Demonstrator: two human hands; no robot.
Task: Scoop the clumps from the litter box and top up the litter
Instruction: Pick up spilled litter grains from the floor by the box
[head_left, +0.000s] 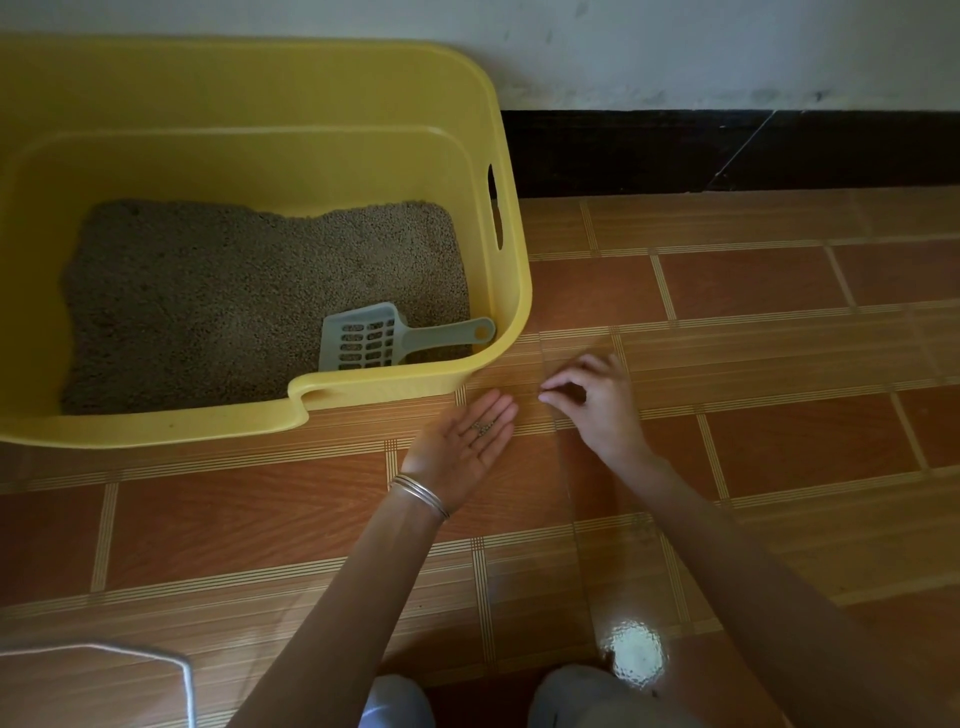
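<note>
A big yellow litter box (511, 291) sits on the floor at the left, close to the white wall (675, 47). It has tall smooth sides, round corners and a low dip in its front edge. A long slot in its right side makes a handle. Inside is grey-brown litter (208, 301), made of many tiny grains. It lies flat across the bottom and is a bit bumpy at the back. A pale grey scoop (374, 338) lies on the litter in the front right corner. It has rows of small holes, and some grains sit in it. Its handle points right and ends beside the box wall.

Just in front of the box, the left hand (467, 441) lies flat and wide open, palm up. A few litter grains (483, 427) rest on its fingers. Thin silver bangles (418, 493) ring the wrist.

Next to it, the right hand (597, 402) hangs over the brown tiled floor (779, 364). Its fingers are curled, and the thumb and first finger are pinched close. I cannot tell if they hold a grain.
</note>
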